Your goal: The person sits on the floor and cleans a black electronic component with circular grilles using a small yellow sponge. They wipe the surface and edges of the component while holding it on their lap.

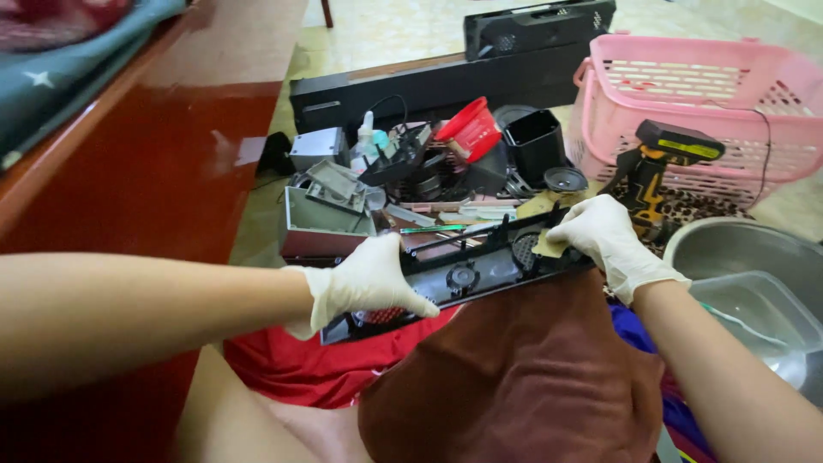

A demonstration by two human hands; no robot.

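black plastic makes up the long panel [467, 270], which is held across the lap, above a brown cloth [514, 377] and a red cloth [300, 369]. the panel lies slanted, its right end higher and farther away than its left end. round openings and a small grille are seen along its face.

beyond the panel, a cluttered pile of parts is spread on the floor: a grey metal box [321, 227], a small white bottle [366, 137], a red plastic cup [470, 129] lying on its side, a black square cup [533, 141], a small round speaker [566, 179] and a green-handled screwdriver [433, 229]. a long black bar-shaped housing [446, 86] is laid behind the pile. a pink plastic basket [686, 103] is placed at the right, with a yellow and black cordless drill [656, 167] leaning in front of it. a steel bowl [737, 249] and a clear plastic tub [759, 309] are set near the right forearm. a red-brown wooden surface [154, 163] runs along the left.

the left hand [364, 283], in a white glove, is closed on the left end of the panel, with the fingers [403, 300] wrapped over its upper edge. the right hand [604, 231], also gloved, is closed on the right end, thumb and fingers pinching the edge beside the grille. the panel spans between both hands, and the screwdriver lies just behind it, untouched.
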